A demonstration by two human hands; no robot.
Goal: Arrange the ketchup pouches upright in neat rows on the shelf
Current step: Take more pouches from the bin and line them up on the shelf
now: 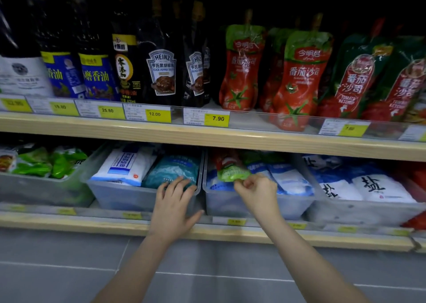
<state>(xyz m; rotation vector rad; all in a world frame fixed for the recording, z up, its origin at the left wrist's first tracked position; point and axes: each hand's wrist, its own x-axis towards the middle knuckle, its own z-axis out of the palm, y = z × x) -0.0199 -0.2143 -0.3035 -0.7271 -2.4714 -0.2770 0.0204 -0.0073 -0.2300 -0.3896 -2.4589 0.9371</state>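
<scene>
Pinching a pouch (229, 167) in a bin (253, 207), the right hand (257, 190) gripped its green end; the left hand (174, 207) lay spread on the neighbouring bin (129, 197).

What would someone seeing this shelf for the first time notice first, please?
Probably the bright red ketchup pouches standing upright on the right of the upper shelf, behind yellow price tags. Next, a stray ketchup pouch lying in a clear bin among white bags on the lower shelf, pinched at its green end by the right hand. The left hand rests on the front of the neighbouring bin.
</scene>
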